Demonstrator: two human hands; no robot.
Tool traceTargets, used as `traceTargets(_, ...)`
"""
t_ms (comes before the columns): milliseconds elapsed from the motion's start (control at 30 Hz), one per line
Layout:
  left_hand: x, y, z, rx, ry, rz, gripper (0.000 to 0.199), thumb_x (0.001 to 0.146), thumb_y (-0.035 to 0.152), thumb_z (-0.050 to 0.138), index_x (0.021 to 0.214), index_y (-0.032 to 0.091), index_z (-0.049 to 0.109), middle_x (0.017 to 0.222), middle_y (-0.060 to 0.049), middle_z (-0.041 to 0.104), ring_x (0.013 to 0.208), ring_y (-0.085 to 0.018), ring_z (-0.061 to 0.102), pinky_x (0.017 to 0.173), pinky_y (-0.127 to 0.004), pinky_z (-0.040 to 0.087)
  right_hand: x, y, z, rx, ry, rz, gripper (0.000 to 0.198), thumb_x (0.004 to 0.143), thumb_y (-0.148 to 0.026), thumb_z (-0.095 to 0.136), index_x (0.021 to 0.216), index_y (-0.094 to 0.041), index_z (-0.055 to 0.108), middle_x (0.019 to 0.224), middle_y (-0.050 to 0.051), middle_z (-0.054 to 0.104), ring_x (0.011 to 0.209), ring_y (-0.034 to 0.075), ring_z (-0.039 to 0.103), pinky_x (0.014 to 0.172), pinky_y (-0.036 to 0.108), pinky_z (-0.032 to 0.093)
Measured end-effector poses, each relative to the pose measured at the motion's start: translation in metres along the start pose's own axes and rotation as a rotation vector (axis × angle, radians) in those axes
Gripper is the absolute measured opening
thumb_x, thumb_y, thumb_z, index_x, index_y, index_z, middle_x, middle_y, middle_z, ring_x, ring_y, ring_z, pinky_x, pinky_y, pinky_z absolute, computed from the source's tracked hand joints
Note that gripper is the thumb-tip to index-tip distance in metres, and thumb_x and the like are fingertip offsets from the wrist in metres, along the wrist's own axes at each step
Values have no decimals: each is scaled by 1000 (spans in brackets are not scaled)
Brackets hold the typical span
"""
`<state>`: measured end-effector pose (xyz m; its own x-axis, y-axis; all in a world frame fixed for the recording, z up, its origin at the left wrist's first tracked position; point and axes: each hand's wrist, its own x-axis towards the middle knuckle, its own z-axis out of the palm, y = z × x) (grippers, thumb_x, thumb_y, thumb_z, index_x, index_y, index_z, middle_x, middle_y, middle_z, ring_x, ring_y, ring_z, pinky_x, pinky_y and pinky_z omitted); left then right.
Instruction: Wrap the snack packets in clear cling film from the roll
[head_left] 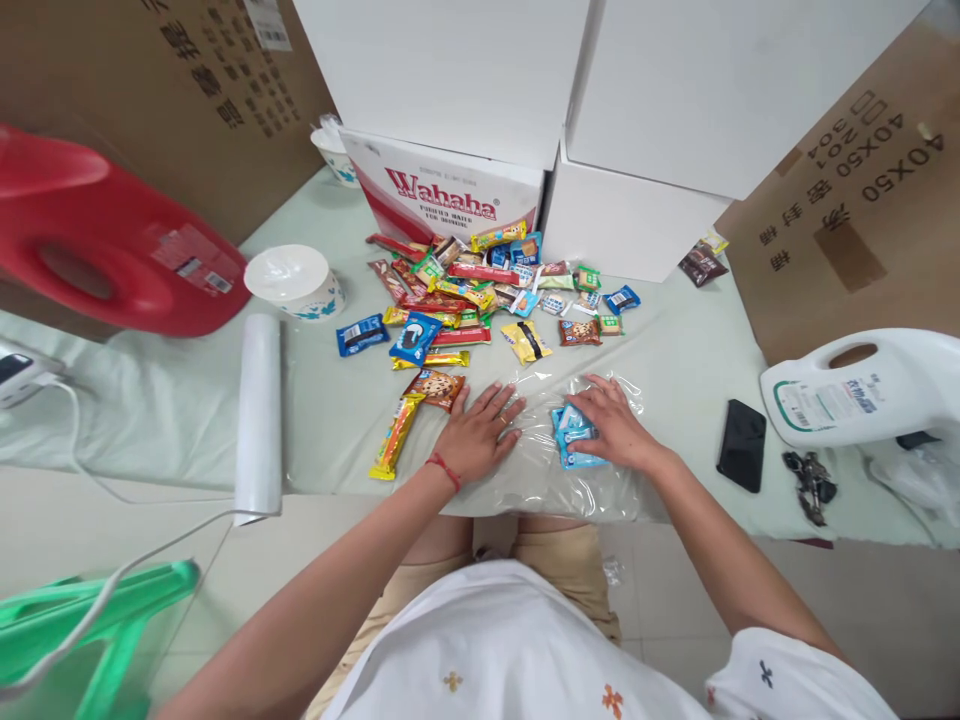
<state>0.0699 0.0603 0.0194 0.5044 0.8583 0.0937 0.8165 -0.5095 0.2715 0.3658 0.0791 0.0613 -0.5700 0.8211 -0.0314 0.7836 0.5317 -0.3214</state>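
Note:
My left hand lies flat on a sheet of clear plastic film, its fingers spread and the tips beside a brown cookie packet. A yellow snack bar rests just left of it. My right hand is over light blue snack packets that lie on or under the film; which of these I cannot tell. Its fingers are apart and slightly bent, touching the packets. Beyond both hands spreads a pile of wrapped snacks, with a pale yellow packet near its front.
Left stand a paper bowl, a white roll and a red jug. White boxes and a Wahaha carton close off the back. A black phone, keys and a white detergent bottle lie right.

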Motion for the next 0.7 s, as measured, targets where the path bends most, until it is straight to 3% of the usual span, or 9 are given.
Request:
traceTargets(100,0,1,-1,-3,-1,-2,52,107,48,38,156,33,47,167,-3,39,155,-26,34,129,-60,11,-6,-7,-4,-28,108,-59,68,81,-45,83,140,-21,60,125,15,63,146,41,35,122,70,20)
traceTargets(167,0,1,-2,-5,5,-8,52,107,48,38,156,33,47,166,-3,40,155,-26,35,129,-60,11,-14,-16,-7,-29,154,-120,55,86,-40,79,134,-21,63,121,15,62,141,40,41,118,66,33)
traceTargets(300,0,1,-3,-7,15,-7,53,106,47,39,156,33,46,166,-4,41,155,-27,35,129,-59,12,-40,-35,-4,-11,63,-185,36,99,-31,61,134,-22,60,116,14,63,113,30,60,91,47,58)
traceTargets(500,-1,0,0,-3,28,-5,52,106,47,39,156,33,46,166,-4,41,155,-26,36,129,-59,12,-61,-35,-3,120,-2,-67,33,103,-32,54,134,-23,59,124,14,65,108,26,65,87,40,58)
traceTargets(600,-1,-1,3,4,44,6,52,107,48,39,156,32,47,166,-5,41,154,-26,36,129,-59,11,-40,-27,-18,270,-39,12,29,101,-42,60,121,-22,65,111,10,68,99,23,66,85,36,55)
traceTargets(700,-1,-1,4,14,55,9,51,107,47,39,155,32,49,165,-5,42,154,-27,37,128,-59,13,-6,-21,-29,326,-157,-58,28,94,-47,70,97,-20,68,93,6,68,93,23,61,84,34,50)
